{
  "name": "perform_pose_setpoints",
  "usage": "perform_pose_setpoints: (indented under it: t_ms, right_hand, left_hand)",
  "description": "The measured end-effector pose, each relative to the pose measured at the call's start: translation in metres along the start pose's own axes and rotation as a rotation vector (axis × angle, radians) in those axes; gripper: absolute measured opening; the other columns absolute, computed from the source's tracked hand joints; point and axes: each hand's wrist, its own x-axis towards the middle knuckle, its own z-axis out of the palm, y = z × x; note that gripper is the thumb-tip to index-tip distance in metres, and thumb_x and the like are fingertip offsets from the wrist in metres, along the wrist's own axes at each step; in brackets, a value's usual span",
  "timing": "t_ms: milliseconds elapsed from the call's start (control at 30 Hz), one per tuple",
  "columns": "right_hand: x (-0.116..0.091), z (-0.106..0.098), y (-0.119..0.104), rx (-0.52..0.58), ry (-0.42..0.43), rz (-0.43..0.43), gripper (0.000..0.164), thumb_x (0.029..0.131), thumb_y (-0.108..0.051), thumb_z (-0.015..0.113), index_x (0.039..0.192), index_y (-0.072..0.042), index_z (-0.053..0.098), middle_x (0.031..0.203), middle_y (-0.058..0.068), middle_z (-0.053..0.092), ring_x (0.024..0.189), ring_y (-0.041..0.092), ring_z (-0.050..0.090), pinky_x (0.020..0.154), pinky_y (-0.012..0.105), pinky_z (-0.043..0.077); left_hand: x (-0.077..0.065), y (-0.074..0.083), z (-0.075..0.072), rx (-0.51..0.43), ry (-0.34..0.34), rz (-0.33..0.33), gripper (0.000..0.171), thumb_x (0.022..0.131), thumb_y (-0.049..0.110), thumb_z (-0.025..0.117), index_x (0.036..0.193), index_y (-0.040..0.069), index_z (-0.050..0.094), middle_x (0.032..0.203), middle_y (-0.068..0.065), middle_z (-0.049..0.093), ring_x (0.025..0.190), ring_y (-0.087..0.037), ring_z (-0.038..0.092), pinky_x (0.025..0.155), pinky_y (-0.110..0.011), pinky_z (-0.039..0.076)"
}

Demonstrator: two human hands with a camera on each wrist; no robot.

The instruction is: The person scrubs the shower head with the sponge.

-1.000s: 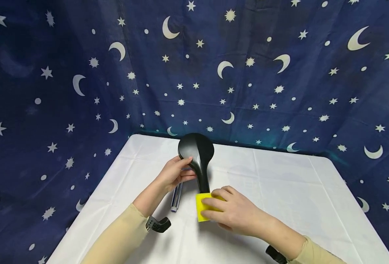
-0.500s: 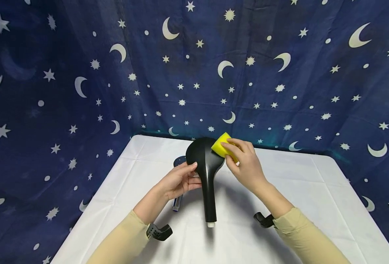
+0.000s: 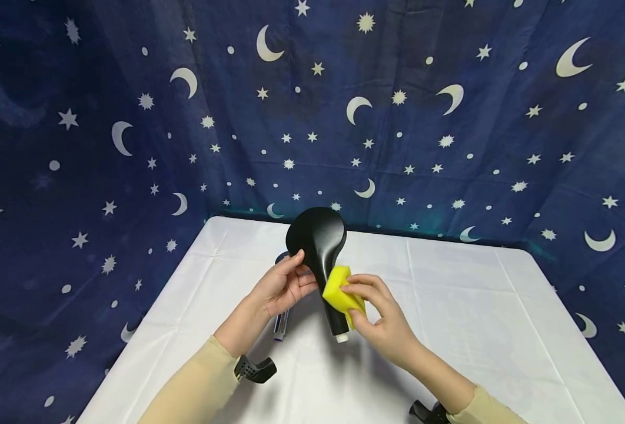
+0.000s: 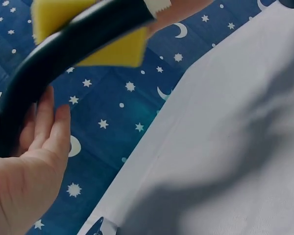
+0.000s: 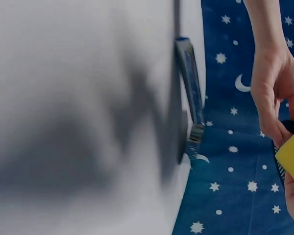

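Observation:
A black handheld shower head [image 3: 319, 235] with a white threaded end is held above the table, its handle slanting toward me. My left hand [image 3: 285, 287] grips it where the head meets the handle, thumb on top and fingers beneath. In my right hand [image 3: 385, 318] a yellow sponge [image 3: 340, 292] is pinched and bent against the handle's right side. From the left wrist, the sponge [image 4: 120, 51] shows behind the curved black handle [image 4: 68, 51]. The right wrist view catches only part of the sponge [image 5: 293, 154] at its edge, beside my left hand [image 5: 272, 88].
On the white-clothed table [image 3: 461, 312], a second shower head [image 3: 281, 324] with a shiny handle and blue face lies under my left hand; its side shows in the right wrist view. Behind hangs a dark blue curtain [image 3: 333, 76] with moons and stars.
The sponge went from the handle's lower end up to the head's right edge, then back down to mid-handle. The shower head dipped toward me, then shifted back up and left.

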Motion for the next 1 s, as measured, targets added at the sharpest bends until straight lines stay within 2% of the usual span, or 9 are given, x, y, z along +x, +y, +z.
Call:
perform_pose_setpoints:
  t_ms: [67, 200, 300, 433, 533, 633, 700, 867, 1000]
  right_hand:
    - [-0.013, 0.000, -0.001, -0.029, -0.014, -0.030, 0.053, 0.084, 0.011, 0.068, 0.126, -0.020, 0.068, 0.135, 0.005, 0.054, 0.122, 0.023, 0.052, 0.100, 0.026, 0.049]
    - [-0.034, 0.000, -0.003, -0.132, -0.059, -0.176, 0.056, 0.077, 0.008, 0.070, 0.125, -0.022, 0.069, 0.133, 0.006, 0.056, 0.116, 0.022, 0.053, 0.096, 0.024, 0.048]
    - [-0.045, -0.001, -0.003, -0.195, -0.084, -0.254, 0.058, 0.075, 0.004, 0.072, 0.126, -0.022, 0.069, 0.132, 0.006, 0.057, 0.114, 0.021, 0.053, 0.096, 0.022, 0.048]
    - [-0.057, -0.006, -0.005, -0.237, -0.160, -0.243, 0.058, 0.075, 0.000, 0.074, 0.126, -0.026, 0.069, 0.132, 0.001, 0.058, 0.115, 0.019, 0.054, 0.095, 0.026, 0.050]
    - [-0.067, -0.015, -0.007, -0.270, -0.238, -0.236, 0.059, 0.074, -0.002, 0.076, 0.125, -0.031, 0.069, 0.131, -0.004, 0.058, 0.114, 0.015, 0.054, 0.094, 0.028, 0.052]
    - [-0.077, -0.026, -0.010, -0.314, -0.281, -0.256, 0.063, 0.071, -0.003, 0.076, 0.125, -0.035, 0.068, 0.132, -0.008, 0.058, 0.114, 0.012, 0.053, 0.095, 0.024, 0.048]
    - [-0.082, -0.035, -0.010, -0.344, -0.281, -0.284, 0.065, 0.069, -0.004, 0.076, 0.126, -0.035, 0.068, 0.132, -0.008, 0.058, 0.113, 0.012, 0.054, 0.095, 0.023, 0.047]
    - [-0.092, -0.060, -0.011, -0.426, -0.252, -0.203, 0.065, 0.070, -0.007, 0.080, 0.127, -0.037, 0.068, 0.133, -0.010, 0.058, 0.113, 0.011, 0.053, 0.095, 0.022, 0.047]
    - [-0.094, -0.083, -0.004, -0.487, -0.117, -0.177, 0.060, 0.071, -0.007, 0.078, 0.125, -0.032, 0.072, 0.131, -0.004, 0.061, 0.113, 0.014, 0.053, 0.097, 0.016, 0.043]
  left_hand:
    - [0.001, -0.001, 0.000, 0.005, 0.019, 0.003, 0.027, 0.111, 0.026, 0.048, 0.098, 0.012, 0.067, 0.084, -0.003, 0.071, 0.100, -0.029, 0.073, 0.093, -0.045, 0.057]
    - [0.003, -0.003, -0.002, 0.019, 0.082, 0.000, 0.025, 0.111, 0.025, 0.048, 0.096, 0.013, 0.066, 0.085, -0.004, 0.071, 0.094, -0.029, 0.075, 0.088, -0.044, 0.059]
    - [0.005, -0.005, -0.003, 0.041, 0.112, -0.018, 0.020, 0.111, 0.025, 0.049, 0.102, 0.013, 0.063, 0.086, -0.004, 0.069, 0.092, -0.028, 0.075, 0.087, -0.043, 0.059]
    - [0.008, -0.009, -0.001, 0.101, 0.124, -0.048, 0.015, 0.109, 0.026, 0.053, 0.116, 0.014, 0.058, 0.091, -0.004, 0.067, 0.092, -0.026, 0.074, 0.088, -0.043, 0.059]
    - [0.014, -0.011, 0.002, 0.175, 0.134, -0.077, 0.025, 0.108, 0.026, 0.056, 0.128, 0.013, 0.053, 0.097, -0.005, 0.069, 0.094, -0.026, 0.075, 0.088, -0.043, 0.059]
    - [0.021, -0.015, 0.006, 0.255, 0.157, -0.119, 0.034, 0.107, 0.027, 0.058, 0.136, 0.012, 0.050, 0.100, -0.007, 0.071, 0.094, -0.025, 0.075, 0.087, -0.044, 0.060]
    - [0.027, -0.018, 0.008, 0.291, 0.173, -0.147, 0.036, 0.107, 0.027, 0.058, 0.138, 0.011, 0.049, 0.102, -0.008, 0.070, 0.094, -0.025, 0.075, 0.086, -0.044, 0.060]
    - [0.041, -0.035, 0.013, 0.338, 0.211, -0.205, 0.029, 0.106, 0.027, 0.058, 0.129, 0.011, 0.051, 0.101, -0.007, 0.065, 0.086, -0.021, 0.075, 0.079, -0.041, 0.062]
    - [0.053, -0.055, 0.018, 0.363, 0.217, -0.253, 0.021, 0.106, 0.025, 0.058, 0.121, 0.011, 0.053, 0.097, -0.007, 0.065, 0.079, -0.019, 0.074, 0.075, -0.038, 0.062]
